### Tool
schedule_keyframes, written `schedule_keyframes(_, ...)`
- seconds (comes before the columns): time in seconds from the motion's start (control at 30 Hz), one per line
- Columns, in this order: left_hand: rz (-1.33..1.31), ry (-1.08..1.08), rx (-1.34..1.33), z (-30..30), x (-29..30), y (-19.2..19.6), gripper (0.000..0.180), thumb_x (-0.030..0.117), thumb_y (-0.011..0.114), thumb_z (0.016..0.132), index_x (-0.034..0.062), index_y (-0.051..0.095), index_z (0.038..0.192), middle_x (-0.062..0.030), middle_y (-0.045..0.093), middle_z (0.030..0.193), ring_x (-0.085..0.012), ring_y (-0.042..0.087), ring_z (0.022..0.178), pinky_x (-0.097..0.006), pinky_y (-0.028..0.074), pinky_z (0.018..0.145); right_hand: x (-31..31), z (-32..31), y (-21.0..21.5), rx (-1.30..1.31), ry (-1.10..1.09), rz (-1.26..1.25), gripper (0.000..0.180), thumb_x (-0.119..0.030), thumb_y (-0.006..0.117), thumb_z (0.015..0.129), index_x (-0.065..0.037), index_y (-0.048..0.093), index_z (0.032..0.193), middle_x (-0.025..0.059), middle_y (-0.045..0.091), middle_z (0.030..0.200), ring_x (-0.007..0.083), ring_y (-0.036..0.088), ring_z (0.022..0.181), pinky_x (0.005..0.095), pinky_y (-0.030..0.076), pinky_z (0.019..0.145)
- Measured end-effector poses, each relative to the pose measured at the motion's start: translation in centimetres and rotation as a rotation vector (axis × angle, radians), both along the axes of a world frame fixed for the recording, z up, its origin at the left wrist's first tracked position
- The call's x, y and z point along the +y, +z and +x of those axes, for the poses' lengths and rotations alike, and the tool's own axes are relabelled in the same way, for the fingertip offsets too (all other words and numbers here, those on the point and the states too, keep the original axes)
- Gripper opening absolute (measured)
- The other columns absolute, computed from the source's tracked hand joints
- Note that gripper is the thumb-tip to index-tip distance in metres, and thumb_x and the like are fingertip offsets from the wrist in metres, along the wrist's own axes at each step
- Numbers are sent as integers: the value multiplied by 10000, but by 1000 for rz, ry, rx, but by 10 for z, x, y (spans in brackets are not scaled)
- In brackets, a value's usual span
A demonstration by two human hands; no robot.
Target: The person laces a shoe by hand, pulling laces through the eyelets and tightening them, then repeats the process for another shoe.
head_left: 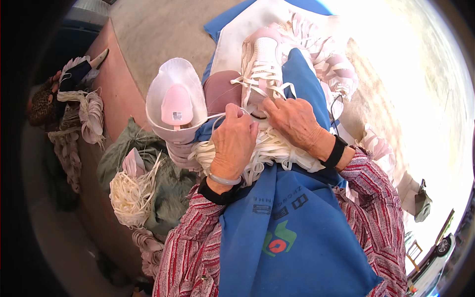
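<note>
A white and pink sneaker [262, 59] stands on my blue-aproned lap, toe pointing away, with a white lace threaded through its eyelets. My right hand [292, 119] rests at the shoe's opening and pinches the lace near the tongue. My left hand [235, 141] grips the other lace end, pulled toward the left. Beneath both hands lies a bundle of loose white laces [267, 151]. A second sneaker [175, 101] lies on its side to the left of the hands, showing its pink insole.
More pink and white sneakers [336, 69] pile at the right on a white sheet. A green sack [168, 183] with a bunch of white laces [131, 195] sits at my left by a reddish ledge [114, 84]. Another person's shoe [81, 74] is at far left.
</note>
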State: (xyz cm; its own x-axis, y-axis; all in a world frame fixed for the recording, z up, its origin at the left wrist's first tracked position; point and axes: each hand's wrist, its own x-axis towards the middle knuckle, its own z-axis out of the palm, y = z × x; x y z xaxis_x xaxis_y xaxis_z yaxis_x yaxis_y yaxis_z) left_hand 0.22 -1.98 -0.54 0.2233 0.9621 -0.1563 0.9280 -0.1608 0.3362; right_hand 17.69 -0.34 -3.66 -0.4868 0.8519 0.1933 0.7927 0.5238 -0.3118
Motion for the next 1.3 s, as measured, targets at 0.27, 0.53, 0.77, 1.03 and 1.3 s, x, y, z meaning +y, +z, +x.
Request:
schedule_keyframes(0.27, 39, -26, -367, -8, 2, -14, 116, 46, 641, 795, 12, 575, 885, -169, 624, 808, -369, 635, 733, -444, 489, 624, 10, -19, -18, -119, 175, 232, 111, -189, 597, 780, -108, 528, 812, 13, 479, 676, 156, 555, 626, 313, 411, 571)
schedule_keyframes(0.53, -38, 138, -446, -17, 11, -16, 188, 81, 592, 874, 20, 539, 1044, -188, 632, 711, -384, 638, 682, -465, 474, 604, 8, -26, -23, -228, 217, 271, 92, -178, 580, 783, -95, 545, 800, 26, 476, 668, 161, 532, 587, 314, 388, 558)
schedule_keyframes(0.77, -16, 147, -391, -18, 12, -18, 218, 143, 606, 890, 57, 557, 1085, -167, 621, 640, -362, 632, 620, -458, 463, 567, 11, -29, -24, -375, 261, 321, 113, -176, 589, 778, -107, 559, 694, 15, 488, 627, 160, 522, 546, 322, 368, 525)
schedule_keyframes(1.03, -49, 182, -607, -21, 11, -27, 206, 187, 643, 880, 81, 620, 1055, -147, 615, 632, -332, 620, 594, -425, 458, 560, 13, -9, -13, -82, 309, 244, 93, -160, 592, 781, -85, 567, 831, 17, 532, 715, 178, 588, 629, 317, 433, 579)
schedule_keyframes(1.3, -30, 29, -291, -17, 8, -19, 302, 187, 670, 864, 41, 633, 1126, -79, 611, 600, -120, 571, 545, -339, 459, 541, 12, 13, 12, 117, 286, -32, 366, -78, 600, 788, -114, 570, 1151, 36, 625, 878, 237, 636, 793, 340, 483, 650)
